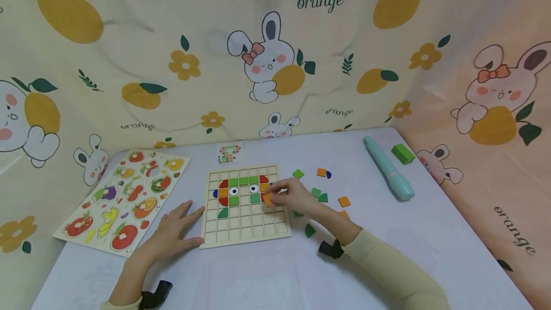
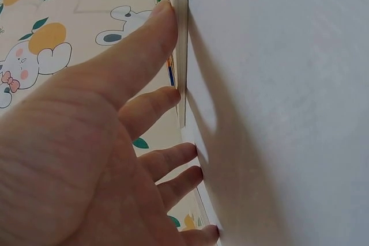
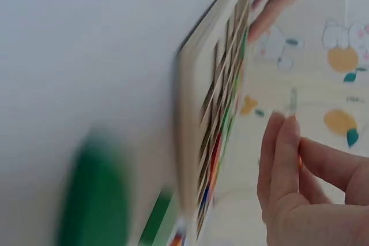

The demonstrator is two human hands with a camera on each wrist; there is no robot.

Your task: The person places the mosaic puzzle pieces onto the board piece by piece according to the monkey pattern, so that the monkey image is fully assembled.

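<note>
A wooden grid board [image 1: 246,231] lies on the white table. Set in its cells are green, red, orange and blue pieces and two eye tiles [image 1: 254,188], while a green quarter-round piece [image 1: 222,213] sits lower left. My right hand [image 1: 297,196] pinches an orange square tile [image 1: 268,199] over the board's right side; in the right wrist view the fingers [image 3: 285,159] hide most of it. My left hand [image 1: 174,231] is spread on the table at the board's left edge. Its thumb and index finger touch that edge [image 2: 180,44] in the left wrist view.
Loose green and orange tiles [image 1: 344,201] lie right of the board, some partly behind the right forearm. A small pattern card [image 1: 229,153] is behind it. Left stands a fruit-picture board [image 1: 129,195]; far right are a turquoise tapered cylinder [image 1: 389,171] and a green block [image 1: 403,154].
</note>
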